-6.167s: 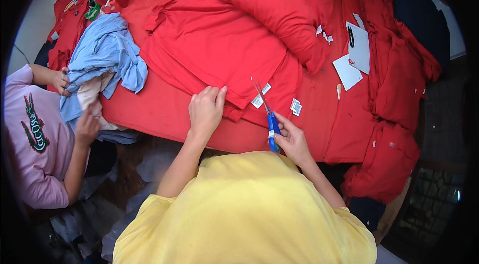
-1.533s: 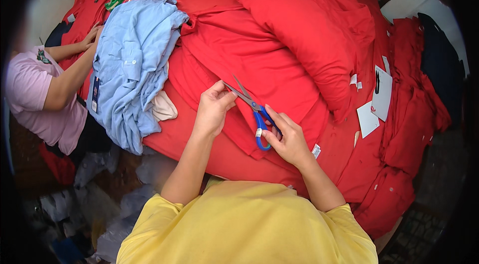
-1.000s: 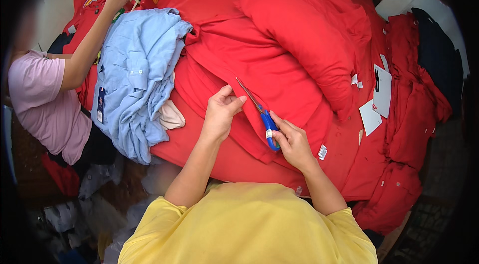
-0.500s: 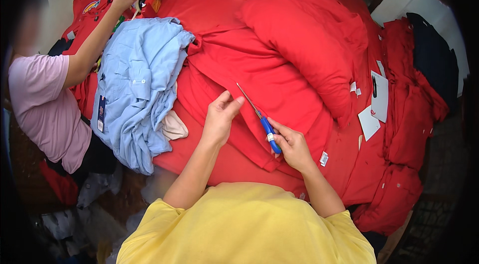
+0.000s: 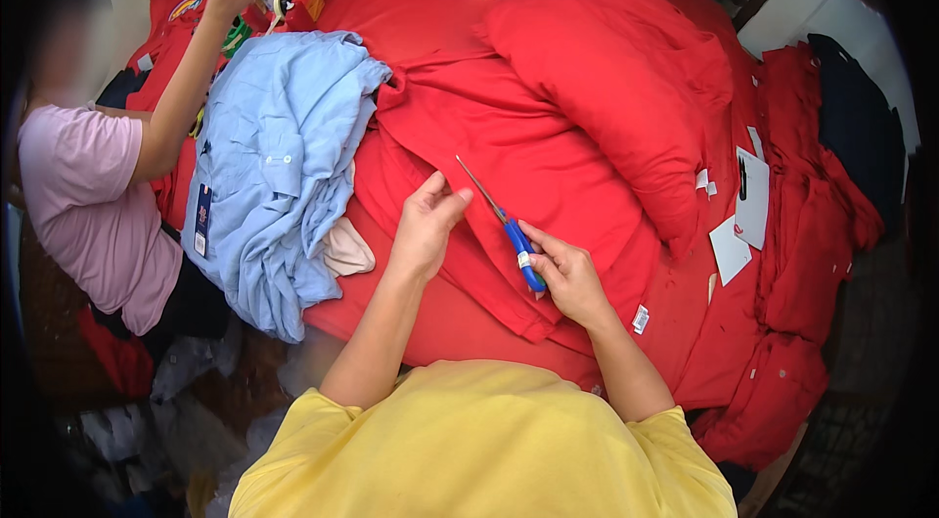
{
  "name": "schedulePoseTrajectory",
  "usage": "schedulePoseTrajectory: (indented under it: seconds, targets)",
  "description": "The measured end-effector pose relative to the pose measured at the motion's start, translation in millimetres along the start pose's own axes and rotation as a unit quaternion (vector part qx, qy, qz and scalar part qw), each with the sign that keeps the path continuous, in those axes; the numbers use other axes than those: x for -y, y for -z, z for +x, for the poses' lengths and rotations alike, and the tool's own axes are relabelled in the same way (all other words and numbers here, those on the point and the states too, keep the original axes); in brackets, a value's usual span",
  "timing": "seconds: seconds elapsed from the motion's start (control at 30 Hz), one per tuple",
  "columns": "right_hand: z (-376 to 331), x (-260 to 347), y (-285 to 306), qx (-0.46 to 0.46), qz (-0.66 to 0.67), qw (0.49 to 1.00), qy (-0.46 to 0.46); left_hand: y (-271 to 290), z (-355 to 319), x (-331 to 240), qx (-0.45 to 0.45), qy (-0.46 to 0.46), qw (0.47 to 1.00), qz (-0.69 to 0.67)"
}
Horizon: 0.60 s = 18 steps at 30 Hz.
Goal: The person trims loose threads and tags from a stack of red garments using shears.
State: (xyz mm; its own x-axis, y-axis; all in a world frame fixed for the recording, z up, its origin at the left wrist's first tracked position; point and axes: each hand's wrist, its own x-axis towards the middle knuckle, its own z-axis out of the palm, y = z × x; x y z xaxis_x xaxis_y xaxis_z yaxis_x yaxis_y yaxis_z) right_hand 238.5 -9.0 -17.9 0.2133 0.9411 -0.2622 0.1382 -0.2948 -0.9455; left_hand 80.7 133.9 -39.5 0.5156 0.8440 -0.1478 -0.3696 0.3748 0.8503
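One pair of blue-handled scissors (image 5: pixel 518 248) is held in the right hand (image 5: pixel 569 279) above red cloth (image 5: pixel 577 200). The left hand (image 5: pixel 426 225) is narrowly curled; whether anything is pinched cannot be told. Two white cards (image 5: pixel 753 213) are seen rightward.

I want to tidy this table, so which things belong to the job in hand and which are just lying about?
Likely part of the job:
blue-handled scissors in the right hand
red garment spread beneath the left hand

Seemingly lying about:
light-blue garment to the left
two white cards to the right
dark cloth at far right
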Motion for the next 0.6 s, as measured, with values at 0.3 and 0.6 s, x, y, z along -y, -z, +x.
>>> schedulePoseTrajectory:
  seconds: [0.3,0.6]
  targets:
    - [16.9,-7.6,-5.6,-0.013,-0.087,0.982,0.165,-0.2,-1.4,-12.6,0.008,0.006,0.999,0.052]
    - [26.7,-10.8,-2.2,0.067,0.173,0.983,0.006,7.9,8.4,-10.0,-0.021,0.013,1.0,-0.019]
